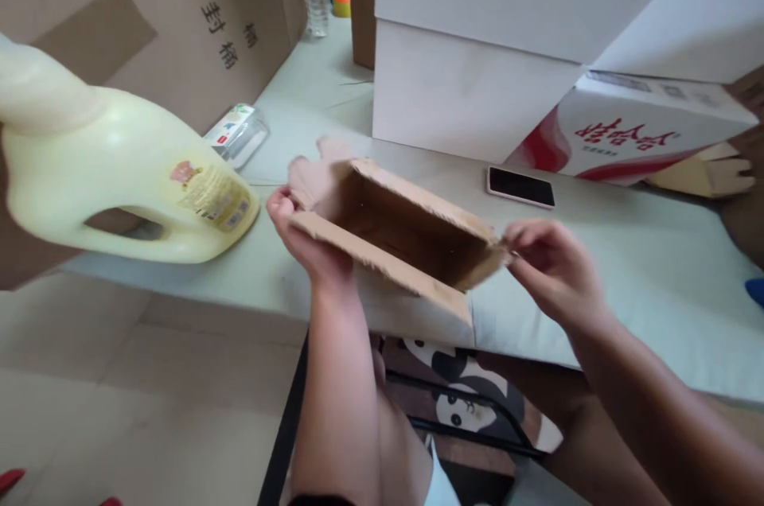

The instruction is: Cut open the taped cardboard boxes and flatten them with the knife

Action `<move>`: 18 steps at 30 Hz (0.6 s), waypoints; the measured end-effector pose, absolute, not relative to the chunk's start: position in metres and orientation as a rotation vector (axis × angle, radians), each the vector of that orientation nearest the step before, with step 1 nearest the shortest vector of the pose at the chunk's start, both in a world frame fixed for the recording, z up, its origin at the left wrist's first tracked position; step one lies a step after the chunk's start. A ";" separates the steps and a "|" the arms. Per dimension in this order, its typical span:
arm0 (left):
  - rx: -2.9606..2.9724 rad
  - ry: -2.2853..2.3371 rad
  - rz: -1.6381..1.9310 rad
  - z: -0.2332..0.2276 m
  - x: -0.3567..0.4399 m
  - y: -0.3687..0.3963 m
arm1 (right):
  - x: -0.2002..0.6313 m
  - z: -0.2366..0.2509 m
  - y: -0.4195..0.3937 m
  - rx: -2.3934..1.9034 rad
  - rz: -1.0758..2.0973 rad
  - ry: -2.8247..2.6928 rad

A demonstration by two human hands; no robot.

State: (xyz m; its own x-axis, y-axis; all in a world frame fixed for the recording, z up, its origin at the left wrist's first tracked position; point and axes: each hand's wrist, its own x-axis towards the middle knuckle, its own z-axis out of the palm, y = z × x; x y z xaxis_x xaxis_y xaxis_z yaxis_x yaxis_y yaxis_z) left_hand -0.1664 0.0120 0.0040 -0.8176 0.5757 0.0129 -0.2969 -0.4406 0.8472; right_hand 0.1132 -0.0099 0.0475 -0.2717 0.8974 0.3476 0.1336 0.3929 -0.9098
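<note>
I am gripping the open brown cardboard box (pixel 399 231) with my left hand (pixel 307 239) at 9 o'clock; my right hand (pixel 552 267) is pinching its 3 o'clock corner.

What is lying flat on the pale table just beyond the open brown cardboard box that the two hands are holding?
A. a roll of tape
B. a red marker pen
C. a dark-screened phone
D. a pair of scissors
C: a dark-screened phone lies flat on the pale table, past the open brown cardboard box gripped by the left hand and right hand.
</note>
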 end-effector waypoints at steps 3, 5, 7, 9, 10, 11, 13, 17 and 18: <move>0.398 1.093 2.232 0.016 -0.148 0.015 | 0.166 0.032 -0.038 -1.000 0.850 -1.562; 0.463 1.035 2.154 0.022 -0.134 0.019 | 0.188 0.025 -0.050 -1.075 0.778 -1.607; 0.560 1.009 2.058 0.025 -0.122 0.021 | 0.199 0.022 -0.056 -1.133 0.751 -1.645; 0.681 1.022 1.973 0.025 -0.111 0.023 | 0.202 0.023 -0.053 -1.143 0.765 -1.626; 0.740 1.036 1.944 0.025 -0.106 0.023 | 0.202 0.024 -0.050 -1.127 0.781 -1.605; 0.791 1.049 1.918 0.024 -0.101 0.024 | 0.202 0.026 -0.045 -1.102 0.795 -1.588; 0.862 1.059 1.883 0.022 -0.093 0.025 | 0.202 0.030 -0.035 -1.051 0.785 -1.572; 0.880 0.992 1.846 0.019 -0.080 0.028 | 0.211 0.031 -0.024 -0.951 0.659 -1.608; 0.876 0.982 1.845 0.018 -0.077 0.029 | 0.214 0.029 -0.025 -0.935 0.648 -1.624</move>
State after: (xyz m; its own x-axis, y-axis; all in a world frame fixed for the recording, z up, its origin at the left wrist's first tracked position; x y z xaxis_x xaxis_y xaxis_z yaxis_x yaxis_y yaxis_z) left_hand -0.0771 0.0293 0.0181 -0.3954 0.9000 0.1835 -0.3504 -0.3325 0.8756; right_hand 0.2138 -0.0249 0.0287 -0.0893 0.8403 0.5347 0.2410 0.5392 -0.8070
